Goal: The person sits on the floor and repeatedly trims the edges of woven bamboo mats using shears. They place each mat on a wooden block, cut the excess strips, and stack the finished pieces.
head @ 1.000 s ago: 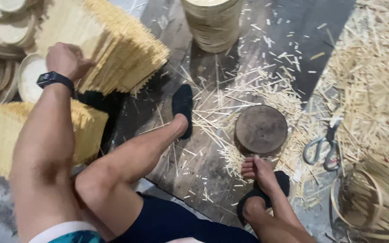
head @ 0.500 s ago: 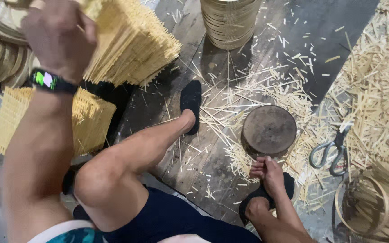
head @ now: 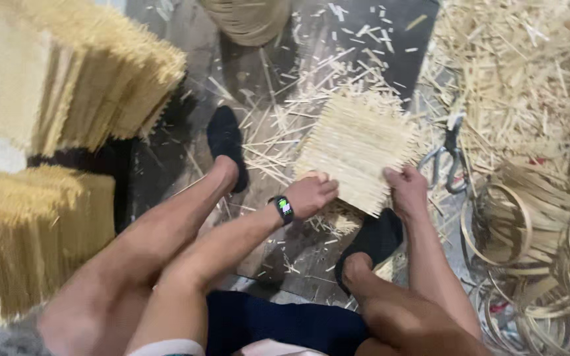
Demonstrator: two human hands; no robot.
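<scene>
Woven bamboo mat (head: 357, 148): flat on the floor, left of the scissors (head: 448, 161); left hand (head: 308, 194) and right hand (head: 407, 191) fingers pinching its near edge; best kept square and level.

A bamboo-weaving workshop (woven mat stacks (head: 87, 72), hoops (head: 496, 224), floor scraps).

A woven mat (head: 357, 148) lies between stacked mats (head: 80, 86) left and scissors (head: 448, 158) right.
</scene>
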